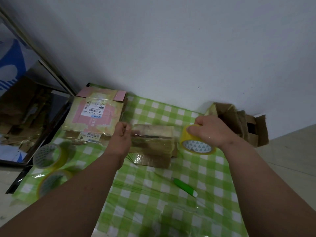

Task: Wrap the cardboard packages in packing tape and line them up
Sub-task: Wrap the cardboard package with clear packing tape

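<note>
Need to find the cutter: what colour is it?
Green with a white tip, lying on the checked cloth; utility knife, head view.

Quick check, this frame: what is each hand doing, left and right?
Left hand: fingers curled, apparently pinching the tape end by the small package; blurred, so uncertain.
Right hand: grips the yellow tape roll.

green-white checked table cover (153, 199): thin plastic sheet, glossy, wrinkled. small cardboard packages (152, 142): brown, matt, under shiny clear tape. big parcel (95, 113): pink-and-tan cardboard, glossy tape film, paper labels. tape roll (196, 142) held by right hand (210, 130): yellowish glossy plastic tape on printed paper core. open boxes (239, 124): rough matt cardboard. cutter (185, 187): smooth green plastic.
</note>
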Available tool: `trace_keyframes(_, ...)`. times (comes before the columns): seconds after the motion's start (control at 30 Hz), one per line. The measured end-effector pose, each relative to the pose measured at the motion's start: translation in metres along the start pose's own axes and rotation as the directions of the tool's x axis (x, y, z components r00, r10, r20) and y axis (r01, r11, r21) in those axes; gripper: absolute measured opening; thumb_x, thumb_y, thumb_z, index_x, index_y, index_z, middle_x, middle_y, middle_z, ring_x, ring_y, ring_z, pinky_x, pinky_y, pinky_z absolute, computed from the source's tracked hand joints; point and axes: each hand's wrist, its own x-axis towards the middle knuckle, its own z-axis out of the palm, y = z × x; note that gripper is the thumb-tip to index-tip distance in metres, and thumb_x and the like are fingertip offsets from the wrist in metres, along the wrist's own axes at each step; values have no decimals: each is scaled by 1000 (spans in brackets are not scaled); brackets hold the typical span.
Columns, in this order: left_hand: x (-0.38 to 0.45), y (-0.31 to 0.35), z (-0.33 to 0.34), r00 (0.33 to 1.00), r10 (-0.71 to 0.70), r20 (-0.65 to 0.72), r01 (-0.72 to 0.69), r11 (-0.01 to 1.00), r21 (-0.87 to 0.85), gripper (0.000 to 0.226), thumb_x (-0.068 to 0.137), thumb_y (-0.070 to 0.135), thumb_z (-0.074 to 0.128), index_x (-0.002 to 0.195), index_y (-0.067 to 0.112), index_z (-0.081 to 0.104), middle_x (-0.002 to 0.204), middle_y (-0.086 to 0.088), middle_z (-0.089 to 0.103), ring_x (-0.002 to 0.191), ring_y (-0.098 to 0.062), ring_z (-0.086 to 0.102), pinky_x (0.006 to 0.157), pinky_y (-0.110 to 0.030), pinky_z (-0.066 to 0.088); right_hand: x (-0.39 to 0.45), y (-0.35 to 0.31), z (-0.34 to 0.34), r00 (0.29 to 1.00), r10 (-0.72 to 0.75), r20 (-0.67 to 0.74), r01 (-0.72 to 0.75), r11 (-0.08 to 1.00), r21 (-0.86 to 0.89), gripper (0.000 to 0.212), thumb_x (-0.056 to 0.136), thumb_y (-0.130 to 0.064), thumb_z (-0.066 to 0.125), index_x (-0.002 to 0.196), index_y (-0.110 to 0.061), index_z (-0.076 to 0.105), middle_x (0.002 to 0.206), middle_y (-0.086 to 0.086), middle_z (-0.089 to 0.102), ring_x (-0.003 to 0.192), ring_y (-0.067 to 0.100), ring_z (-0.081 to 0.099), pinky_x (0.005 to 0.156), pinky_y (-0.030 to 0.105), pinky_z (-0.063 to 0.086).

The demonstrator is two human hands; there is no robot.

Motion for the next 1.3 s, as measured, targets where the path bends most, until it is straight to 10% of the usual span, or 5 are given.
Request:
trace_keyframes(0.33, 15, -13, 11, 970, 222, -102, -179, 929, 325, 11, 102, 22, 43, 92, 27, 42, 80, 4, 54, 68, -12, 52, 55, -26, 31, 7, 8, 25, 994, 13, -109, -28, 990, -138, 28, 85, -48, 56, 80, -20, 57, 77, -4, 57, 76, 18, 57, 66, 33, 45)
trace_keyframes(0.83, 22, -24, 17, 944, -308, -119, 260, 916, -306, 21, 93, 10, 64, 78, 23, 68, 78, 4, 65, 72, -13, 57, 65, -27, 50, 25, 38, 59, 996, 81, -47, -89, 969, -229, 36, 88, -57, 49, 103, -26, 61, 96, -4, 63, 98, 23, 60, 81, 35, 42)
trace_keyframes(1.3, 24, -7, -1, 957, -267, 115, 288, 923, -254, 17, 97, 11, 56, 80, 13, 54, 94, -8, 60, 93, -18, 60, 89, -35, 54, 36, 37, 66, 994, 99, -43, -107, 934, -342, 29, 91, -59, 41, 91, -30, 47, 84, -7, 46, 83, 18, 43, 80, 39, 30)
